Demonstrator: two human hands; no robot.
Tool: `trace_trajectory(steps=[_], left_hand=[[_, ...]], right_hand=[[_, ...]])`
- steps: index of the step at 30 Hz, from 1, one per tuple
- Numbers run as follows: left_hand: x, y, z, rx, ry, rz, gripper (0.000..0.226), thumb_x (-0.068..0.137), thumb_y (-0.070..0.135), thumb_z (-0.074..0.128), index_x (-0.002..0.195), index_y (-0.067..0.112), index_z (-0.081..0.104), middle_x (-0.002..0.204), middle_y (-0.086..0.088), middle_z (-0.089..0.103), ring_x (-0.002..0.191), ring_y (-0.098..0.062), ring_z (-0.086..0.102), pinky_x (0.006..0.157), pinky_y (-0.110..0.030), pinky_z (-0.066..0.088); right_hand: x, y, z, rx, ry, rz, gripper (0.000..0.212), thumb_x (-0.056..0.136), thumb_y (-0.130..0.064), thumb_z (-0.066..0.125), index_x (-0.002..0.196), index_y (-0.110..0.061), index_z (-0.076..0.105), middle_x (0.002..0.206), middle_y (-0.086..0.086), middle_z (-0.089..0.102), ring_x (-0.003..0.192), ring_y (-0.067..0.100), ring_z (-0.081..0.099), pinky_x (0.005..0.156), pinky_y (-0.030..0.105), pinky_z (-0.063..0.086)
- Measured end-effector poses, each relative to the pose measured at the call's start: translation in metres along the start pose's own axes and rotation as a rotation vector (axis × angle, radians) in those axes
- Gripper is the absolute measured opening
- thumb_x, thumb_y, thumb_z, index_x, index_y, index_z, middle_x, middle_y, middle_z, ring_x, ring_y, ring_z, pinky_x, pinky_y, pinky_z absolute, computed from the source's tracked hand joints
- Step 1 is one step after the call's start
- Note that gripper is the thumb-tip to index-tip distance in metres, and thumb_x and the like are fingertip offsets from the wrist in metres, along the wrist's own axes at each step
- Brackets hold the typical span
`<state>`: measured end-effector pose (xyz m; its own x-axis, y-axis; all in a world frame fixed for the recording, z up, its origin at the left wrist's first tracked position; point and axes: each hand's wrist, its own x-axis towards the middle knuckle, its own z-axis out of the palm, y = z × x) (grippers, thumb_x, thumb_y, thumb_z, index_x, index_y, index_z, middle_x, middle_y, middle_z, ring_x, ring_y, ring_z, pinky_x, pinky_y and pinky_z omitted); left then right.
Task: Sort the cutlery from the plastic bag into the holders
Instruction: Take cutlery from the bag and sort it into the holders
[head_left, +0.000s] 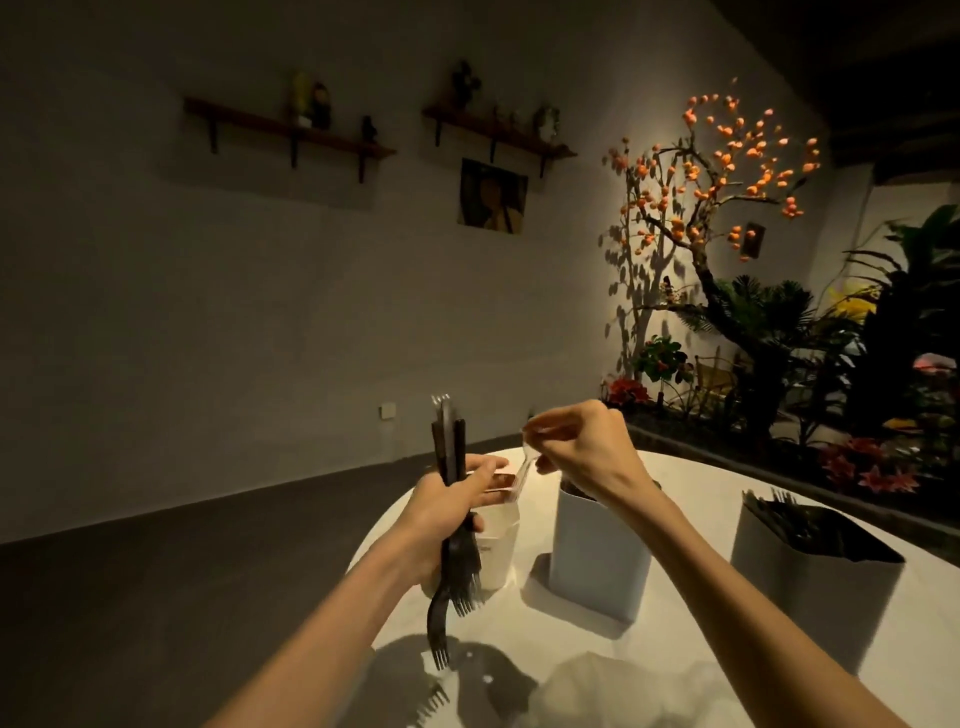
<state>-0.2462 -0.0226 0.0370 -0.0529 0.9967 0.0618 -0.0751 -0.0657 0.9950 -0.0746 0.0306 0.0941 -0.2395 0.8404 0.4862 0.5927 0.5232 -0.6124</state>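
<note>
Nearest the camera, a crumpled clear plastic bag (613, 686) lies on the white round table (691, 519). Above it the left hand (447, 514) grips a bundle of black plastic forks (451, 519), long axis upright, some tines down. The right hand (582, 447) pinches a clear plastic utensil (522, 475) just beside it, above the pale rectangular holders (597, 561); the right appears nearer them.
</note>
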Motion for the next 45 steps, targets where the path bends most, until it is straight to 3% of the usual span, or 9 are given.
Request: trace_trajectory(steps=[4,8,13,19,24,29,32,37,45], left_hand=[[0.02,-0.016,-0.035,-0.049,0.126,0.008,0.022,0.103,0.025,0.056,0.112,0.011,0.071,0.096,-0.007,0.078,0.089,-0.021,0.076,0.063,-0.026,0.046],[0.03,-0.035,-0.05,-0.108,0.187,-0.044,0.02,0.101,0.022,0.06,0.107,0.007,0.071,0.087,-0.012,0.076,0.072,-0.019,0.073,0.056,-0.023,0.046],[0.04,-0.052,-0.054,-0.191,0.221,-0.08,0.024,0.1,0.024,0.061,0.105,0.003,0.072,0.069,-0.005,0.064,0.053,-0.01,0.053,0.05,-0.021,0.043],[0.035,-0.057,-0.055,-0.241,0.143,-0.114,0.035,0.096,0.036,0.065,0.106,0.003,0.07,0.054,0.003,0.033,0.046,-0.008,0.029,0.044,-0.02,0.029],[0.022,-0.039,-0.043,-0.422,-0.017,-0.147,0.031,0.094,0.038,0.067,0.093,0.007,0.067,0.053,0.003,0.026,0.044,-0.009,0.024,0.045,-0.022,0.024],[0.01,-0.009,-0.019,-0.814,-0.169,-0.127,0.029,0.094,0.038,0.065,0.085,0.011,0.06,0.055,0.004,0.029,0.043,-0.007,0.031,0.042,-0.019,0.036],[-0.003,0.007,0.01,-0.896,-0.209,-0.112,0.027,0.095,0.037,0.063,0.094,0.011,0.061,0.061,0.002,0.039,0.049,-0.009,0.043,0.049,-0.021,0.047],[-0.029,0.009,0.062,-0.86,-0.33,-0.151,0.03,0.098,0.028,0.06,0.124,0.017,0.069,0.102,-0.011,0.072,0.088,-0.024,0.072,0.075,-0.036,0.063],[-0.048,-0.036,0.162,-0.842,-0.483,-0.155,0.049,0.101,-0.002,0.038,0.144,0.015,0.053,0.139,-0.013,0.062,0.128,-0.033,0.06,0.112,-0.048,0.042]], right_hand=[[0.027,0.023,0.043,-0.095,0.072,-0.024,0.02,0.09,-0.004,0.069,0.107,-0.01,0.078,0.096,0.004,0.078,0.061,0.007,0.071,0.066,0.013,0.057],[0.035,0.051,0.093,-0.091,0.1,0.043,0.017,0.091,-0.014,0.067,0.102,-0.016,0.08,0.098,0.001,0.078,0.075,0.012,0.072,0.08,0.037,0.062],[0.028,0.069,0.131,-0.32,0.08,0.095,0.02,0.09,-0.031,0.061,0.098,-0.03,0.08,0.097,-0.009,0.077,0.089,0.015,0.068,0.075,0.031,0.059],[0.027,0.079,0.145,-0.457,-0.071,0.076,0.03,0.09,-0.025,0.067,0.118,-0.018,0.075,0.113,0.004,0.071,0.105,0.021,0.051,0.078,0.033,0.053],[0.017,0.046,0.106,-0.2,-0.037,-0.04,0.023,0.096,-0.031,0.064,0.103,-0.014,0.078,0.1,-0.001,0.071,0.089,0.01,0.061,0.078,0.026,0.046],[-0.032,0.002,0.046,0.441,-0.545,0.207,0.035,0.099,-0.045,0.055,0.111,-0.018,0.074,0.104,0.005,0.077,0.094,0.019,0.074,0.077,0.026,0.058],[-0.072,-0.002,0.01,0.553,-0.648,0.294,0.033,0.096,-0.035,0.06,0.115,-0.01,0.07,0.107,0.008,0.076,0.096,0.028,0.074,0.077,0.029,0.06],[-0.123,0.017,-0.045,0.578,-0.45,0.311,0.024,0.103,-0.021,0.053,0.11,-0.006,0.071,0.102,0.009,0.076,0.09,0.02,0.074,0.078,0.028,0.06],[-0.197,0.074,-0.091,0.719,-0.114,0.467,0.033,0.107,-0.027,0.043,0.109,-0.011,0.072,0.095,0.013,0.078,0.088,0.027,0.075,0.076,0.033,0.061]])
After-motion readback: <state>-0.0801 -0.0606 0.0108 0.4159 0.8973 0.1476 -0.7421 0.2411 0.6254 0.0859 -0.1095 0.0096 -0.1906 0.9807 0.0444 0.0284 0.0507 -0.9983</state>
